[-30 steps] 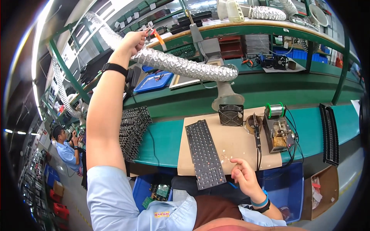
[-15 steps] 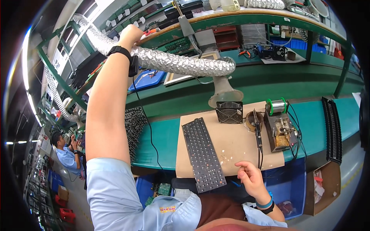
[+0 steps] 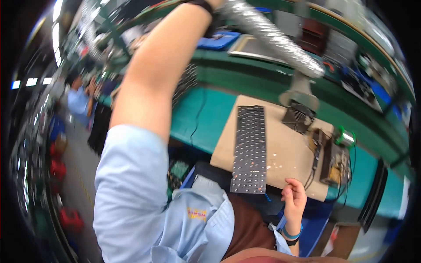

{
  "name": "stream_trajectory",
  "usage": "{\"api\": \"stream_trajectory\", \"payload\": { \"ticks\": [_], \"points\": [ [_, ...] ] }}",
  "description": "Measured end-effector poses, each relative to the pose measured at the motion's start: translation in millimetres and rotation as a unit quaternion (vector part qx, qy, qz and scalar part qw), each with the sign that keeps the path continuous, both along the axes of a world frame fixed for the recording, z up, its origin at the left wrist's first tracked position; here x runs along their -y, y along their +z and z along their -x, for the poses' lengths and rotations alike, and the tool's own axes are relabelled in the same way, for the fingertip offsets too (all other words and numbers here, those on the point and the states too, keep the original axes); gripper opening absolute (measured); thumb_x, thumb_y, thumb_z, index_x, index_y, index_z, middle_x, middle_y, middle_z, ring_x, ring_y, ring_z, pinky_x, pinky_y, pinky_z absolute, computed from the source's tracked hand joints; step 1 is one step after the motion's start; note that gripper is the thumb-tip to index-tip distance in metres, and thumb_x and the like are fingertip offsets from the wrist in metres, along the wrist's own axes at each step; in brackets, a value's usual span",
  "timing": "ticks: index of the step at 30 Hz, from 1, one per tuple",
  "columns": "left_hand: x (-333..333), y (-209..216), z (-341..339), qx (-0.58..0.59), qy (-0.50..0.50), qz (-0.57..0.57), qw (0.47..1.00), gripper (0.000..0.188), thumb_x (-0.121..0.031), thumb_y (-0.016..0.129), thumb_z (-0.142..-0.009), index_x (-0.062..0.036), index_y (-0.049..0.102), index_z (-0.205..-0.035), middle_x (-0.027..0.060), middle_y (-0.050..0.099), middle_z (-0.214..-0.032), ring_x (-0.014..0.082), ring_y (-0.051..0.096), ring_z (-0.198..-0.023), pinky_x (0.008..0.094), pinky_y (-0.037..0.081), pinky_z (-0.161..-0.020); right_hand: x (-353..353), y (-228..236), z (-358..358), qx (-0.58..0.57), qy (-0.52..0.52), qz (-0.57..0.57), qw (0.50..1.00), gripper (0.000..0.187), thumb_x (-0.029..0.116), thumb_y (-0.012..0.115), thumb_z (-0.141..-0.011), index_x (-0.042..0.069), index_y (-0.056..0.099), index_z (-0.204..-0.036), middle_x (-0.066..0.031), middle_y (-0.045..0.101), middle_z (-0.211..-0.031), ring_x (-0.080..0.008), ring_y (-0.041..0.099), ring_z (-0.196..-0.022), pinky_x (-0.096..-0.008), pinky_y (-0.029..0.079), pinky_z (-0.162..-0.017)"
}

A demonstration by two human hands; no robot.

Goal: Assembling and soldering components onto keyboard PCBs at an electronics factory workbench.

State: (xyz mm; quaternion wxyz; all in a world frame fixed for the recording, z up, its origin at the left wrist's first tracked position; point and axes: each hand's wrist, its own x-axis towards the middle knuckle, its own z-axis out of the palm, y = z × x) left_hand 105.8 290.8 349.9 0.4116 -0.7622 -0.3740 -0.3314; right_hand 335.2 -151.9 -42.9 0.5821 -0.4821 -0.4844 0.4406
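Over the table's (image 3: 210, 109) near edge, head view: gridded black board (image 3: 250, 149) juts off brown sheet (image 3: 287, 147), presumably for easy reach; right hand (image 3: 294, 198) beside its near right corner, empty, fingers loosely curled; left hand (image 3: 216, 3) raised, nearly all cropped, cannot tell its grip.

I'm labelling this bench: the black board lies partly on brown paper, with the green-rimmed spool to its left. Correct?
Not quite: the head view shows the spool to the right of the black board, which does lie partly on brown paper.
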Motion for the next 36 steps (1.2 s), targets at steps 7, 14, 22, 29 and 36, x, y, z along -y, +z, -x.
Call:
{"api": "stream_trajectory", "payload": {
  "ticks": [7,14,22,29,36],
  "points": [
    [203.7,-121.4,105.2,0.115,-0.119,0.125,0.978,0.023,-0.02,0.056,-0.088,-0.0053,0.069,-0.1,0.0188,0.069,-0.096,0.0358,0.066,-0.094,0.0433,0.052,-0.084,4.3,-4.6,15.9,0.013,0.01,0.026,1.0,0.026,0.012,0.058,-0.097,-0.002,0.055,-0.119,-0.0003,0.053,-0.081,-0.0058,0.049,-0.069,-0.0179,0.041,-0.057],
    [336.4,-177.2,281.6,0.272,-0.026,0.278,0.921,0.022,-0.019,0.061,-0.091,-0.0022,0.069,-0.103,0.0141,0.07,-0.091,0.0257,0.069,-0.083,0.0337,0.052,-0.076,-18.3,-9.3,39.9,0.06,0.011,0.029,0.998,0.026,0.013,0.054,-0.099,-0.001,0.054,-0.121,-0.0004,0.051,-0.078,-0.0047,0.045,-0.061,-0.0174,0.038,-0.053],
    [291.6,-267.8,551.6,0.358,0.285,0.282,0.843,0.027,-0.021,0.058,-0.094,-0.0011,0.068,-0.11,0.0148,0.071,-0.104,0.0242,0.068,-0.099,0.0336,0.051,-0.086,-37.3,-28.6,41.6,0.088,-0.13,0.045,0.987,0.026,0.014,0.052,-0.101,0.0,0.054,-0.123,0.0016,0.047,-0.073,-0.0035,0.041,-0.058,-0.0171,0.034,-0.05],
    [132.7,-368.2,711.2,0.332,0.281,0.337,0.835,0.03,-0.025,0.059,-0.091,-0.0047,0.067,-0.111,0.0194,0.068,-0.108,0.0344,0.064,-0.104,0.0413,0.05,-0.092,-47.6,-55.2,-14.6,0.1,-0.354,-0.001,0.93,0.03,0.018,0.054,-0.1,0.004,0.053,-0.127,0.0048,0.044,-0.065,-0.0033,0.036,-0.05,-0.0177,0.031,-0.043],
    [56.9,-391.7,754.6,0.288,0.39,0.333,0.809,0.036,-0.028,0.065,-0.088,-0.0068,0.065,-0.117,0.0188,0.067,-0.11,0.037,0.061,-0.108,0.0435,0.049,-0.093,-52.4,-83.8,-83.4,0.154,-0.344,-0.06,0.924,0.031,0.019,0.054,-0.098,0.003,0.053,-0.125,0.0028,0.045,-0.065,-0.0057,0.036,-0.048,-0.0196,0.032,-0.043]
  ]
}}
